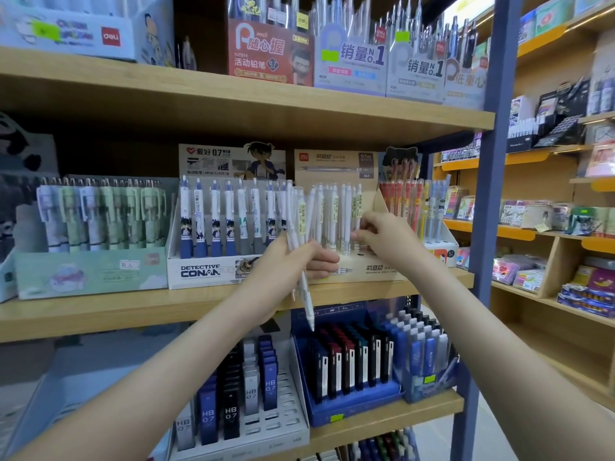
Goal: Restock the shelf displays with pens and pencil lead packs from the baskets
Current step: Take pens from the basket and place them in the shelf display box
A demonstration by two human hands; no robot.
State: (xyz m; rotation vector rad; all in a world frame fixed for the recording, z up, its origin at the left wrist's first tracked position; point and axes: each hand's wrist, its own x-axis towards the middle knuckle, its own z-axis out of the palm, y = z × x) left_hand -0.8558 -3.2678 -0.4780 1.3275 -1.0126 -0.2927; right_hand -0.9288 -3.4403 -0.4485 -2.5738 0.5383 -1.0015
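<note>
step: slotting pens into display | left hand (293,259) grips bundle of pens (301,224), tips down, likely kept close as feed stock | right hand (382,239), at its 3 o'clock, pinches pen (358,211) upright, probably seating it | display (359,272) on shelf (100,314), 12 o'clock of hands | baskets unseen

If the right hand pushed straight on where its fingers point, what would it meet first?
Most likely the white pencils standing in the tan display box; the right hand looks almost against them, though depth is unclear.
</note>
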